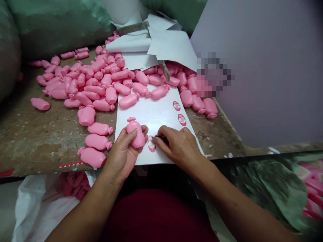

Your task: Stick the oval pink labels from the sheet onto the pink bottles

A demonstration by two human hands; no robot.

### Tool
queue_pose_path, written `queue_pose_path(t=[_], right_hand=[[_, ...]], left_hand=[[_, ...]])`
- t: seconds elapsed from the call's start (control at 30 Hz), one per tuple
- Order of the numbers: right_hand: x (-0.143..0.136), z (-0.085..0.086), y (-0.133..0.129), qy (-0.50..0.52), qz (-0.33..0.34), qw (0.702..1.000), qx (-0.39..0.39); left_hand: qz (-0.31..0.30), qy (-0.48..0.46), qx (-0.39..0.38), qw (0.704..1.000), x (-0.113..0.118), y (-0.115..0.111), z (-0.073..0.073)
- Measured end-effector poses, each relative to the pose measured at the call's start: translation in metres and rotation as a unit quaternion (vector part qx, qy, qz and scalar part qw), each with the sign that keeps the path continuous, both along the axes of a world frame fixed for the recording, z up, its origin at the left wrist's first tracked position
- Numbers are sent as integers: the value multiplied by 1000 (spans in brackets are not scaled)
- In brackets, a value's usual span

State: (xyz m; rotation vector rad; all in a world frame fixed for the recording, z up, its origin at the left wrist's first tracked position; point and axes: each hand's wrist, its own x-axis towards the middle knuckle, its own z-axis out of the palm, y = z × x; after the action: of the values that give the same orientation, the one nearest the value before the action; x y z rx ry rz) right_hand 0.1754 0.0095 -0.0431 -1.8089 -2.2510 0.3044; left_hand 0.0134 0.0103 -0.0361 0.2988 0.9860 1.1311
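Observation:
A pink plastic bottle [136, 135] with a knobbed neck rests in my left hand [123, 151], the thumb across its front. My right hand [178, 144] pinches a small dark tool [162, 138] whose kind I cannot make out. Its tip is at an oval pink-and-white sticker [151, 145] on the white sticker sheet [161, 116]. Two more oval stickers, an upper one [176, 106] and a lower one [182, 120], are on the sheet's right side. Part of another sticker shows beneath the held bottle.
Many pink bottles [96, 77] lie heaped on the worn table [50, 141]. White paper sheets [171, 43] with metal strips on them lie at the back. Green sacks [58, 27] stand behind. A white bag [30, 201] of pink pieces is below the front left edge.

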Motion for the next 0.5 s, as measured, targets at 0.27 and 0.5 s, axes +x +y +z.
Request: queue_pose_path(t=[0.27, 0.5], right_hand=[[8, 6, 0, 368, -94, 916, -131], [4, 28, -10, 463, -47, 873, -148]], left_hand=[[21, 9, 6, 1000, -1, 1, -2], [-67, 9, 49, 996, 3, -15, 6]])
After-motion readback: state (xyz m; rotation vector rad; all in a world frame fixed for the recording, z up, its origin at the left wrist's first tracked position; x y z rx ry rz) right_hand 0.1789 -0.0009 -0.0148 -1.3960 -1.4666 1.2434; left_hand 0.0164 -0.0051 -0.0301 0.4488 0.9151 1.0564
